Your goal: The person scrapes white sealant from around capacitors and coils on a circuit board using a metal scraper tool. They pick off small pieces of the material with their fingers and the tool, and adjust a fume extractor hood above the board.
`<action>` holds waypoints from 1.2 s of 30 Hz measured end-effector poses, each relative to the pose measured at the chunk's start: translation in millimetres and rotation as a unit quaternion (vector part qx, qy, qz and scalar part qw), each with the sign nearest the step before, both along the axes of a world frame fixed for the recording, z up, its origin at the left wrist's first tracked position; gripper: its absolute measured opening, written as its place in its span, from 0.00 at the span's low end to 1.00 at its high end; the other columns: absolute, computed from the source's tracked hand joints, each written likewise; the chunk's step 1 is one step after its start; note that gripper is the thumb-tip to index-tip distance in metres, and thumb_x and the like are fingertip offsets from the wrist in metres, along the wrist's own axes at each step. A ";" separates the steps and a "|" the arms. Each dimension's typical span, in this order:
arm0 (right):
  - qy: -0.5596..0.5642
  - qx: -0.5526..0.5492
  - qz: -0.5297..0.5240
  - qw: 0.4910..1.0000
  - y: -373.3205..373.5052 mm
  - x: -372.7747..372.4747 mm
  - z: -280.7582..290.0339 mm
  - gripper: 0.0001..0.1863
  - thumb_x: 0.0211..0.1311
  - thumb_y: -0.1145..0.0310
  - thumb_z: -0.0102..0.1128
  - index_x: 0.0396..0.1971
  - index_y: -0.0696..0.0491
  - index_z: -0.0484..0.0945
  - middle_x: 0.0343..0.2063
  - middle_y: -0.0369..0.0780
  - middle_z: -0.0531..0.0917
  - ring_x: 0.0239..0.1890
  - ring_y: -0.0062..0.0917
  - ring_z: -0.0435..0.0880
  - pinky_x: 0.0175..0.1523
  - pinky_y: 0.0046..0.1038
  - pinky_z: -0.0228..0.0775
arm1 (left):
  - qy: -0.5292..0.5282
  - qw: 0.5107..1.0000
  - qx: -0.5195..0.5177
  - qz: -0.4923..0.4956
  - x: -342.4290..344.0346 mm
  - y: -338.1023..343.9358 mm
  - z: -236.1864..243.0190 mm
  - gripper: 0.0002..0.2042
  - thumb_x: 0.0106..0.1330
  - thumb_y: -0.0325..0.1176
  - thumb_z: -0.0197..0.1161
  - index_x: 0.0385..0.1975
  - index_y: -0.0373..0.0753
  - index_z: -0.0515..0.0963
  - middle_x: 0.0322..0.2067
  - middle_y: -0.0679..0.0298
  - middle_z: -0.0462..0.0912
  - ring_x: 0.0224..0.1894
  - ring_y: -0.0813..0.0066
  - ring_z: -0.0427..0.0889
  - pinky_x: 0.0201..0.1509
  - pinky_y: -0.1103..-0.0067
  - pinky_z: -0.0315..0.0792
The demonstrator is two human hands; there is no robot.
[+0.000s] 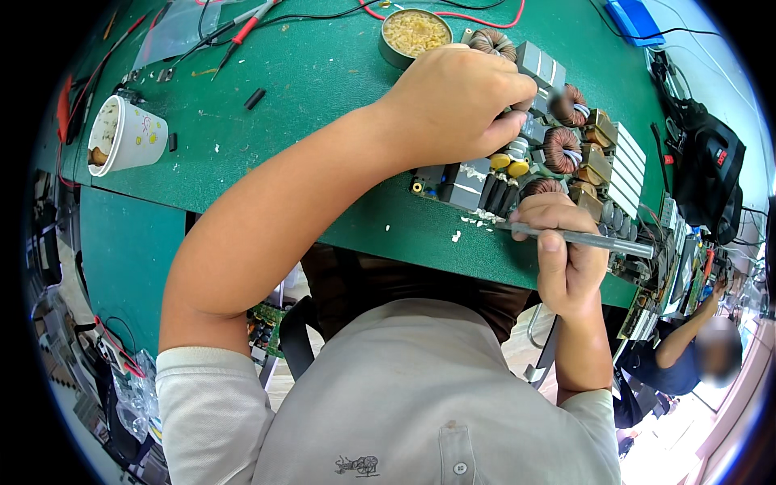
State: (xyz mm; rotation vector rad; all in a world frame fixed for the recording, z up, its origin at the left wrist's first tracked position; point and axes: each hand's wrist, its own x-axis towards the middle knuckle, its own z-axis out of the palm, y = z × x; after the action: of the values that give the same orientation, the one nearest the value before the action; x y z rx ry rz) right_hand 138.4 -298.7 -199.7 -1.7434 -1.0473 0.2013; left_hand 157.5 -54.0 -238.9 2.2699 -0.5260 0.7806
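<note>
My left hand (461,97) lies over the upper part of a large circuit board (586,190), its fingers curled down among the components; what they grip is hidden. The board carries copper toroid coils (560,149), yellow round parts (508,166), grey blocks (467,184) and white finned heatsinks (626,170). My right hand (562,242) is closed round a slim silver metal tool (610,244), held nearly level at the board's near edge, its tip beside white flakes (477,219) on the green mat (307,89). Just above my left hand sits a tin of amber rosin (412,34).
A paper cup (129,136) and red-black probe leads (242,32) are at the left. A blue plastic item (630,20) is at the back, a black bag (703,162) and more boards (679,259) at the right. A co-worker (679,356) in dark clothing works beyond them.
</note>
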 end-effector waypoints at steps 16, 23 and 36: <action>-0.049 -0.077 0.027 0.995 1.9 10.0 2.5 0.05 0.72 0.77 0.58 0.43 0.60 0.76 0.37 0.45 0.83 0.34 0.37 0.84 0.43 0.37 0.76 | -0.003 1.000 -0.006 -0.004 0.4 0.6 -1.2 0.06 0.63 0.34 0.68 0.31 0.42 0.79 0.24 0.63 0.77 0.29 0.59 0.79 0.34 0.65 0.69; -0.042 -0.097 0.026 0.994 3.0 10.2 4.2 0.05 0.70 0.77 0.61 0.41 0.60 0.77 0.38 0.45 0.84 0.37 0.41 0.84 0.45 0.39 0.76 | 0.006 1.000 0.001 0.000 -0.2 -0.1 0.0 0.06 0.63 0.34 0.68 0.31 0.42 0.78 0.24 0.63 0.77 0.28 0.59 0.79 0.34 0.65 0.70; -0.015 -0.114 0.046 0.992 5.2 13.5 9.4 0.05 0.69 0.76 0.61 0.41 0.60 0.78 0.38 0.45 0.83 0.39 0.42 0.83 0.48 0.39 0.75 | 0.006 1.000 0.005 -0.003 -0.1 0.7 0.3 0.06 0.63 0.34 0.68 0.31 0.42 0.78 0.24 0.63 0.77 0.29 0.59 0.79 0.34 0.65 0.70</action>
State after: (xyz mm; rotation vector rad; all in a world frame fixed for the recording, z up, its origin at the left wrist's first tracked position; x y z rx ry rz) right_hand 151.9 -293.5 -190.3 -1.9087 -1.1656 0.3658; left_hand 157.5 -53.3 -238.6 2.2810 -0.5317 0.7630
